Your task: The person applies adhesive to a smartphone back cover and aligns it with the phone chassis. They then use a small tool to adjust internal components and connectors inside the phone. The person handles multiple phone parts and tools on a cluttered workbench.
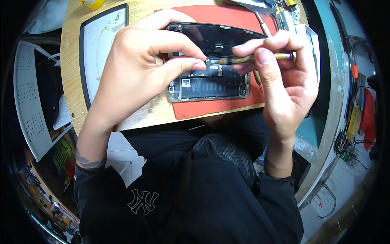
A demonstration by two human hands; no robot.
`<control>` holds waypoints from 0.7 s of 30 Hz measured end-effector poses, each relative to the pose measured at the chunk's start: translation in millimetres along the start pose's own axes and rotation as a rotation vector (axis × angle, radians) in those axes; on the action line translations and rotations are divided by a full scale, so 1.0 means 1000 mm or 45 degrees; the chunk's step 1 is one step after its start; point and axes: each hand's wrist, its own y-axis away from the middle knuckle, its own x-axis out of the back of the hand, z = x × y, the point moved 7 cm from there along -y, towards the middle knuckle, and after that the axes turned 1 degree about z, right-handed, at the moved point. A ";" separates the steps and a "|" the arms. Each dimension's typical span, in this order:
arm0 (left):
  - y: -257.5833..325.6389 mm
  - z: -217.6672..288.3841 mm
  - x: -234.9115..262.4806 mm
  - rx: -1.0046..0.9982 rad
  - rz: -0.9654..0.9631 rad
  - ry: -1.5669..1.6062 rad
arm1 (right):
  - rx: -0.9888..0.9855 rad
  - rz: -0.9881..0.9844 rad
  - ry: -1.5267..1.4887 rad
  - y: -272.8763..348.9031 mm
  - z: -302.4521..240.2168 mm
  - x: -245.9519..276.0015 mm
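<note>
An opened smartphone (213,91) lies on the red mat (199,110), its black battery showing in the near half. The phone's dark screen panel (231,37) stands raised along the far side. Over the phone's left part, my left hand (138,61) is closed, thumb and index finger nearly meeting; what they pinch, if anything, is too small to make out. From the right, my right hand (286,83) grips a slim screwdriver (232,60) with a gold-brown handle. It is held almost level, its tip right by my left fingertips, above the phone's inner board.
A black-framed white board (93,49) lies left on the wooden table (146,116). Beyond my right hand is a metal-ended tool (263,25), with small items behind. Another thin tool (258,78) rests partly under that hand. A white perforated chair (30,93) stands left.
</note>
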 end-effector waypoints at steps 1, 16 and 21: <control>0.000 0.001 -0.001 -0.003 -0.012 0.016 | -0.017 -0.001 -0.033 0.001 0.001 -0.002; -0.001 0.008 0.001 0.037 -0.058 -0.150 | 0.089 0.052 0.461 0.032 0.000 0.002; -0.001 0.007 0.002 0.044 -0.046 -0.144 | 0.126 -0.003 0.559 0.030 -0.003 0.000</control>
